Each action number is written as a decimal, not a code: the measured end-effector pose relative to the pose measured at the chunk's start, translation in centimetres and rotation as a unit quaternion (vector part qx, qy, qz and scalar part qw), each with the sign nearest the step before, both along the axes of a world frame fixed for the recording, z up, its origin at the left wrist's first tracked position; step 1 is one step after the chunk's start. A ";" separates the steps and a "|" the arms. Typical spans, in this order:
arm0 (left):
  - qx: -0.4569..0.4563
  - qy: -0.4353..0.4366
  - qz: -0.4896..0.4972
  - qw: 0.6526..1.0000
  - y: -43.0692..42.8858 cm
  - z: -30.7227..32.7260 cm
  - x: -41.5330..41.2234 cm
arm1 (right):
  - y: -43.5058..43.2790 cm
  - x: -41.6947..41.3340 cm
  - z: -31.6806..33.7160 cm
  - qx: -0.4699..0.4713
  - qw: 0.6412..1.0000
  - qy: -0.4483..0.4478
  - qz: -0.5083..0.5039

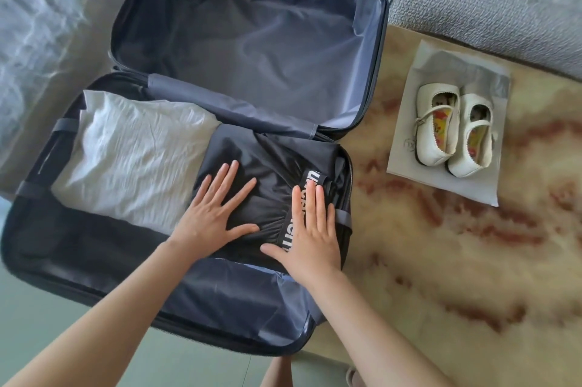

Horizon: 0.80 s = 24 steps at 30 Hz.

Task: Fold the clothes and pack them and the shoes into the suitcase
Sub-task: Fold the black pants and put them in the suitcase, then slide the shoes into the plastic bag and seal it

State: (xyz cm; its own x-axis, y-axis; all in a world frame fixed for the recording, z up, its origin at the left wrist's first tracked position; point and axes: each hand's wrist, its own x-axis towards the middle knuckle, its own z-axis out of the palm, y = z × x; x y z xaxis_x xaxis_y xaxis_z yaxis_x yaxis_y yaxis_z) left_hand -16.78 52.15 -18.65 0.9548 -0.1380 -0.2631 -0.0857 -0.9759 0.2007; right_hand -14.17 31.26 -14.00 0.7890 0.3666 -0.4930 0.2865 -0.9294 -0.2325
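Pressing black garment (pixel 271 159): left hand (pixel 209 213) fingers spread, right hand (pixel 310 235) fingers together over unreadable waistband lettering (pixel 310 175).

Both hands flat on black garment (pixel 252 172) (in suitcase (pixel 371 40))

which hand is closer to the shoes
Right. The right hand lies flat on the black garment near the suitcase edge facing the shoes. The left hand presses the same garment farther from them, toward the white garment.
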 end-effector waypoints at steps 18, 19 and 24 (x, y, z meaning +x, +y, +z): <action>-0.231 -0.081 0.269 0.932 -4.6 6.2 2.7 | -3.5 1.6 3.0 0.207 0.973 -0.035 -0.097; -0.241 -0.087 0.271 0.928 -5.1 6.9 2.9 | -4.1 1.8 3.3 0.223 0.967 -0.037 -0.120; -0.268 -0.117 0.240 0.926 -9.6 9.8 4.3 | -8.5 2.7 4.0 0.295 0.923 -0.026 -0.246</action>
